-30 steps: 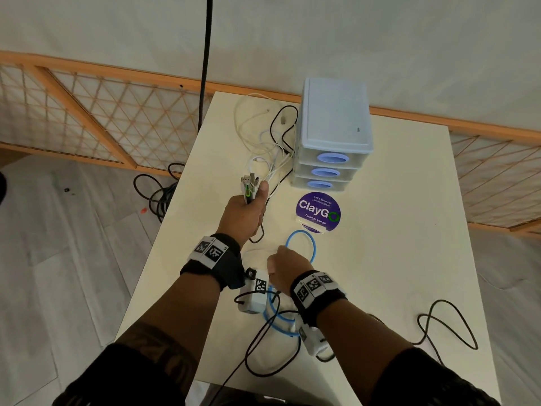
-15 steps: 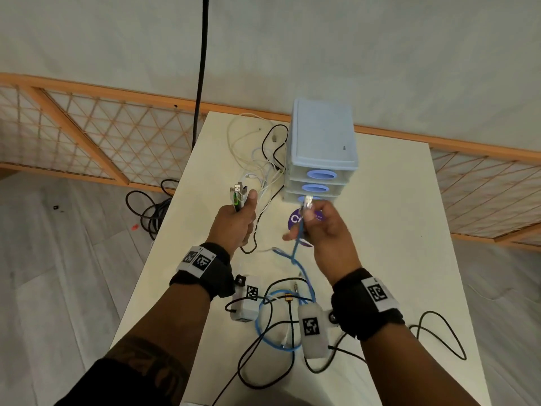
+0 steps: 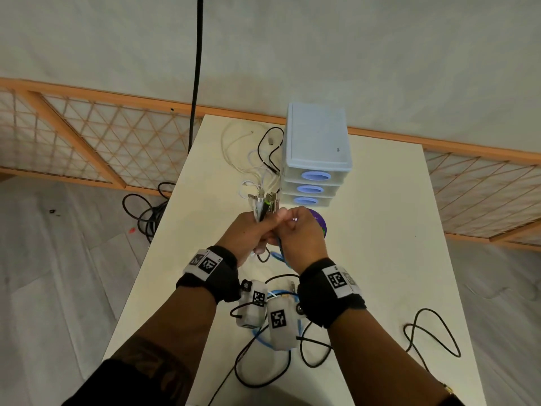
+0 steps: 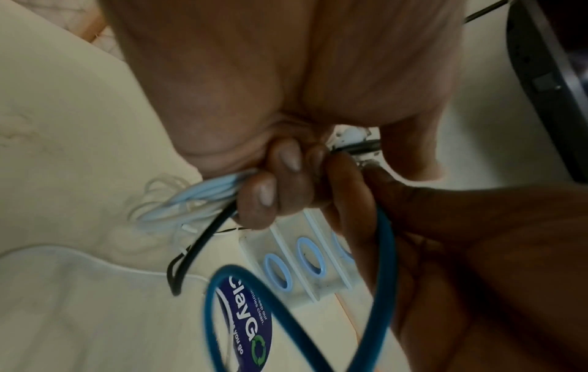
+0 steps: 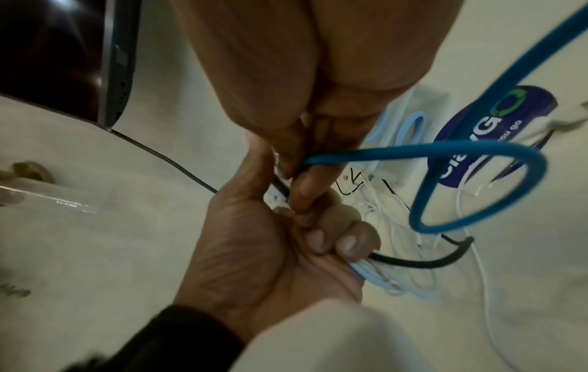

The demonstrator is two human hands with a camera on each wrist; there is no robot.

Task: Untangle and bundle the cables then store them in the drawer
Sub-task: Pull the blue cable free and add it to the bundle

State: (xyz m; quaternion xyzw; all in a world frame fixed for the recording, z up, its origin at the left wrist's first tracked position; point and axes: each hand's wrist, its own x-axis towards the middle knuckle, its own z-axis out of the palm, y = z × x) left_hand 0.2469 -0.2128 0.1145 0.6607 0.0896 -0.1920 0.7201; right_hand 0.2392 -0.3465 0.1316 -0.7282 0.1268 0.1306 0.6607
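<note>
Both hands meet above the middle of the cream bench (image 3: 380, 259), just in front of the drawer unit (image 3: 317, 148). The left hand (image 3: 246, 238) is clenched round a bunch of cables (image 3: 265, 205) — white, pale blue and black — whose plug ends stick up above the fist, one of them green. In the left wrist view the curled fingers (image 4: 270, 191) press the pale blue strands and a black lead against the palm, and the loose lengths trail away over the bench toward the far left corner.

The right hand (image 3: 301, 235) touches the left, its fingers (image 5: 305, 191) pinching the blue cable (image 5: 477, 181) right beside the bunch. From that pinch the blue cable loops out in 1 wide curl and drops toward the near part of the bench, where more of it lies coiled under the wrist cameras among black leads.

The drawer unit stands upright with 3 drawers, each with a blue oval handle, and all 3 are closed. A round purple sticker (image 4: 251, 327) marked ClayGo lies flat on the bench before the lowest drawer, partly hidden by the right hand in the head view.

Another black cable (image 3: 433, 338) snakes along the near right of the bench — well apart from the hands. A wooden lattice fence (image 3: 87, 148) runs behind the bench, and a tangle of black cords (image 3: 146, 212) lies on the floor at the left.
</note>
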